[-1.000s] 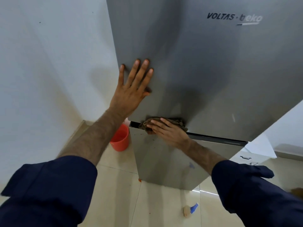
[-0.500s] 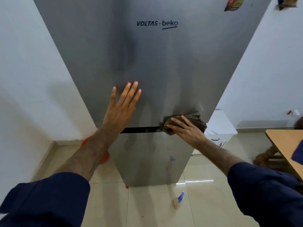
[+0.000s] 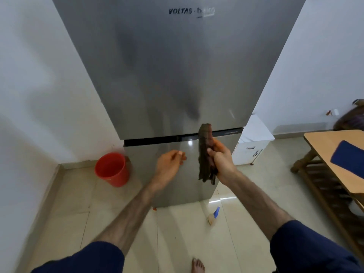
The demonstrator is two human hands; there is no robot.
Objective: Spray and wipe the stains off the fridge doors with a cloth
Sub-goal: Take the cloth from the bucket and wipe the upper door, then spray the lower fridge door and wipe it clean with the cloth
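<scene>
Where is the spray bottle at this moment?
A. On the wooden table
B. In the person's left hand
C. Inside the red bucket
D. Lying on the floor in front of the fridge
D: the spray bottle lies on the floor tiles by the fridge base; the left hand is empty and the right hand holds only the cloth.

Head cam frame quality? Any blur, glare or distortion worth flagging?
Head view: motion blur smears the brand lettering and the brown cloth in the right hand; small glare spots sit on the steel lower fridge door and the glossy floor tiles; wide-angle distortion makes the fridge sides taper downward; dark shadows fall on the upper door.
</scene>
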